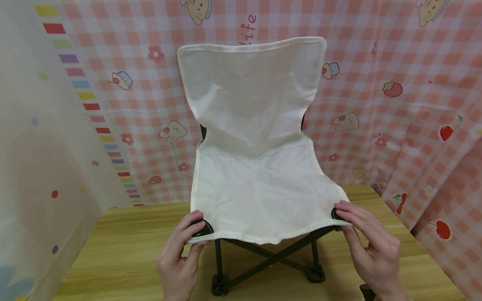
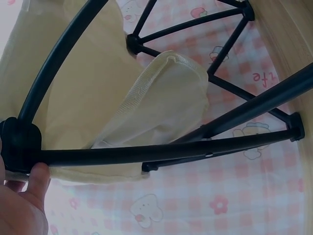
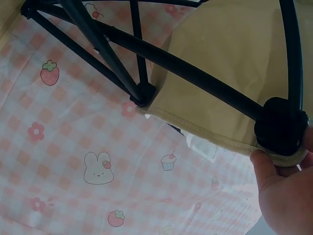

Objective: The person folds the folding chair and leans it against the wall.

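Note:
A small folding chair (image 1: 260, 188) with a cream fabric seat and backrest stands unfolded on the wooden tabletop, facing me. My left hand (image 1: 182, 255) grips its front left seat corner, fingers over the black corner patch (image 1: 205, 228) and thumb underneath. At the front right corner, my right hand (image 1: 370, 246) pinches the fabric the same way, fingertips on the other black patch (image 1: 336, 214). From below, the left wrist view shows dark frame tubes (image 2: 122, 155) meeting a black corner joint (image 2: 20, 147) beside the left thumb. A matching joint (image 3: 281, 126) sits by the right thumb in the right wrist view.
The wooden tabletop (image 1: 124, 251) extends on both sides of the chair. Behind it hangs a pink checked cloth (image 1: 150, 104) with cartoon prints, which continues along the right side. A pale wall covering (image 1: 49, 138) is at left. A small dark object (image 1: 367, 292) lies by the right wrist.

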`<state>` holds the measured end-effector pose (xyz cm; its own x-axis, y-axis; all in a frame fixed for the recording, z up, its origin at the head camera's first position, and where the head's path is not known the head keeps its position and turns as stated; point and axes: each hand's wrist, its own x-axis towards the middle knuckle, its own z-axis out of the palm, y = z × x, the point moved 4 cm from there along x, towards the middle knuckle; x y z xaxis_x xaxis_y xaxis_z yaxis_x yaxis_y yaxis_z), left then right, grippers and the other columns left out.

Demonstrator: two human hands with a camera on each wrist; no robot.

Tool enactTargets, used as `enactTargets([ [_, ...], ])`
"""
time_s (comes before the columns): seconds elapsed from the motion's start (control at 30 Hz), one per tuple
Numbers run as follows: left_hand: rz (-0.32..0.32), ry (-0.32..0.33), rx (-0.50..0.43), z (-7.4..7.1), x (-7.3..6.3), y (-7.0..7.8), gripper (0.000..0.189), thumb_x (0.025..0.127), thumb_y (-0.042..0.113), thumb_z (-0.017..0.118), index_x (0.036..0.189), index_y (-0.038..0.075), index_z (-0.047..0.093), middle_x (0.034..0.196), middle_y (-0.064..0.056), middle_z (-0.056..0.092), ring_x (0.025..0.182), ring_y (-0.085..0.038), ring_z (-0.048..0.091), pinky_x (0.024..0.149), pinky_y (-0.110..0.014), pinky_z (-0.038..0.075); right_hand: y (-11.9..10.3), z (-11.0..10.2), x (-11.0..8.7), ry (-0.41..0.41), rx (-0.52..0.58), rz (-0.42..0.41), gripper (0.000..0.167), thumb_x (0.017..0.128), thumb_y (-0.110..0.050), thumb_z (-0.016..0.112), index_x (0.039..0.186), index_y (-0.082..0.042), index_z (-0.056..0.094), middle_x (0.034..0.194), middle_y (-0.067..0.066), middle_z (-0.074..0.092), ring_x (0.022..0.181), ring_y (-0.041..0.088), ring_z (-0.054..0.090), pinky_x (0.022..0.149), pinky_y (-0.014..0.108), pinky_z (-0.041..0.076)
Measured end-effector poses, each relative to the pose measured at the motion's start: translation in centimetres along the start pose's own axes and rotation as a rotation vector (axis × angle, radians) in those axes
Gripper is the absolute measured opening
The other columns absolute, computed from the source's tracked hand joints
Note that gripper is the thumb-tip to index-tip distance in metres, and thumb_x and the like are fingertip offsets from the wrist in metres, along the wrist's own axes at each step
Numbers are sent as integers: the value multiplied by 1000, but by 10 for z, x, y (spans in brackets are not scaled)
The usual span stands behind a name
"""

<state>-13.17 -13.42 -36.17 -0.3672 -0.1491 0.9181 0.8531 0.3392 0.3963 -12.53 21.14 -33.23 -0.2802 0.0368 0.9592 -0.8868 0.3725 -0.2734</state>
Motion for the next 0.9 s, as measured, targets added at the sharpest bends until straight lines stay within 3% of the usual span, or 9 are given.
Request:
enactTargets([
  [0.37,-27,-3,55,1,2,3,32,94,21,73,106,-8,74,130,-5,76,127,-7,70,101,-12,57,0,3,1,19,-12,7,25,101,-2,67,103,22,71,128,9,77,127,10,70,111,18,53],
  [0.9,19,9,15,6,8,6,32,96,21,72,105,-10,74,127,-7,76,126,-9,70,101,-12,58,2,6,1,24,-16,20,23,100,0,67,105,21,71,129,9,76,126,9,70,110,17,54],
])
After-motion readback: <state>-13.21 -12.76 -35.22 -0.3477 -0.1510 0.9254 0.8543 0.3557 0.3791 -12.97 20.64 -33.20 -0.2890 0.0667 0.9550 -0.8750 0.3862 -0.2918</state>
